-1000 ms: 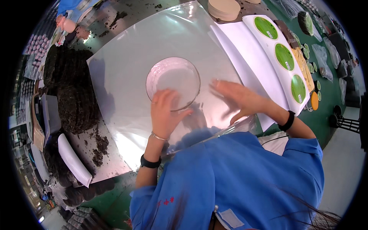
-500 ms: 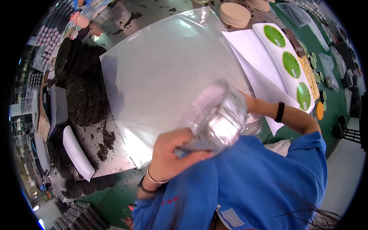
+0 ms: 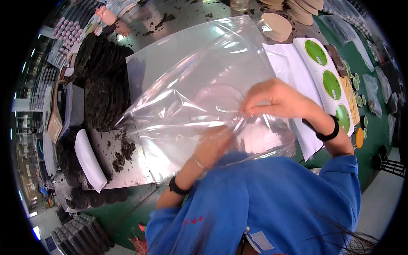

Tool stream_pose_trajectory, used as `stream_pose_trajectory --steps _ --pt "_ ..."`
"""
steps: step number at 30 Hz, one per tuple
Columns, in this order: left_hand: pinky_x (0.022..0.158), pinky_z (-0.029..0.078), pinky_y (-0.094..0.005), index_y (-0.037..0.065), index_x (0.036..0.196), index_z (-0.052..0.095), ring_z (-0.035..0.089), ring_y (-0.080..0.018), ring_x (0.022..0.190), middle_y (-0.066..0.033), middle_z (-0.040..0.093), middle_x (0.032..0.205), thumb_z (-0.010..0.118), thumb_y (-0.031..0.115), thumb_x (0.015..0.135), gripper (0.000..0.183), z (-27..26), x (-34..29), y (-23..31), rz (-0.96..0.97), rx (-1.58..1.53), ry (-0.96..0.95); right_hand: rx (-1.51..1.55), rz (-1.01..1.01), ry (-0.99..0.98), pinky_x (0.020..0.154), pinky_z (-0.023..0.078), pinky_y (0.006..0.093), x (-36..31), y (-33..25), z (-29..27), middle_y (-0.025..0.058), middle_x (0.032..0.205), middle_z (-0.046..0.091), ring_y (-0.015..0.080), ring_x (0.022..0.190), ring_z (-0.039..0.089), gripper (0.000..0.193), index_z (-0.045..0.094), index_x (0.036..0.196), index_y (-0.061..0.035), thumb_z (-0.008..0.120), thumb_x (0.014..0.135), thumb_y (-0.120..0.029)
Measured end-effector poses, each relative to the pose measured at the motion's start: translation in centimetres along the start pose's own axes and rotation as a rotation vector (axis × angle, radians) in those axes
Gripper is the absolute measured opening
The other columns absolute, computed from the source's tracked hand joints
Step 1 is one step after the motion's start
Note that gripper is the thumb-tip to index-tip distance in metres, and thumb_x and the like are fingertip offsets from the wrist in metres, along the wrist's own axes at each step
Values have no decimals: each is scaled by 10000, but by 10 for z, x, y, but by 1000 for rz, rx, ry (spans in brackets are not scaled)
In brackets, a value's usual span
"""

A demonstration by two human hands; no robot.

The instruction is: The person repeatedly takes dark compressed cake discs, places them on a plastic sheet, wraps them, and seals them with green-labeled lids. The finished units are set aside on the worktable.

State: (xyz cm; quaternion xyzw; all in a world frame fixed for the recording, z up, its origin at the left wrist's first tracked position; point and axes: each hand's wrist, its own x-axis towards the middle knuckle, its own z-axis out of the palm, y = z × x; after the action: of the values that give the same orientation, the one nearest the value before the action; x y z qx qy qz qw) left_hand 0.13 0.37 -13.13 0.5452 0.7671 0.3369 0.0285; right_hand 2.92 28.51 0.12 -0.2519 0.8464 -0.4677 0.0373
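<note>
A wide sheet of clear plastic film (image 3: pixel 170 97) lies in creases across the tabletop in front of me. With thumb and fingers pinched together, my right hand (image 3: pixel 274 98) grips a gathered fold of the film. My left hand (image 3: pixel 213 144) sits lower and to the left, seen through the film and smeared by motion; its fingers cannot be made out. Beneath the film, between and beyond my hands, shows a round, pale pinkish outline (image 3: pixel 216 100). What this round thing is, I cannot tell through the glare.
Tall stacks of dark, crumbly layered sheets (image 3: pixel 104 85) stand at the left, crumbs around them. A curled white sheet (image 3: pixel 90 161) lies nearer me. At right are a strip of round green labels (image 3: pixel 331 84) and white paper (image 3: pixel 282 63); farther back, tan discs (image 3: pixel 276 26).
The shiny, film-wrapped round bundle held between both hands is no longer held up. Film now spreads over the table, my right hand pinches it farther left, and my left hand has moved right.
</note>
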Motion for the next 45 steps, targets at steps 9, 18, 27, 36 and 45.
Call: stream_pose_trajectory --steps 9,18,27,36,45 --pt "667 437 -332 35 914 660 574 -210 736 -90 616 828 875 157 799 273 -114 41 92 -154 -1018 -447 133 91 -200 811 534 355 -80 90 66 107 973 756 257 893 704 205 758 962 -23 788 867 -201" --pt "617 454 -340 22 822 647 590 -261 707 -81 582 743 836 120 790 215 -74 47 38 -243 -113 72 -195 304 -221 1216 231 513 -146 84 65 84 1686 300 350 1566 167 439 595 1021 -124 906 722 -205" --pt "602 466 -388 63 830 606 579 -287 725 -82 550 764 765 196 849 208 0 16 -39 -50 312 78 2 264 146 1019 422 387 -149 100 80 12 1234 639 274 1239 504 262 574 735 -71 822 816 -91" --pt "605 478 -385 58 822 599 580 -275 738 -72 550 783 747 168 833 185 -3 17 -35 -39 300 91 -58 302 -152 970 420 374 -124 90 65 17 1027 598 266 1142 479 269 575 748 -64 813 841 -147" --pt "614 480 -391 63 822 603 584 -279 744 -72 553 785 747 156 810 172 0 17 -36 -47 275 110 -230 217 66 1142 332 451 -150 97 86 53 1492 495 346 1419 386 332 522 772 -92 852 796 -117"
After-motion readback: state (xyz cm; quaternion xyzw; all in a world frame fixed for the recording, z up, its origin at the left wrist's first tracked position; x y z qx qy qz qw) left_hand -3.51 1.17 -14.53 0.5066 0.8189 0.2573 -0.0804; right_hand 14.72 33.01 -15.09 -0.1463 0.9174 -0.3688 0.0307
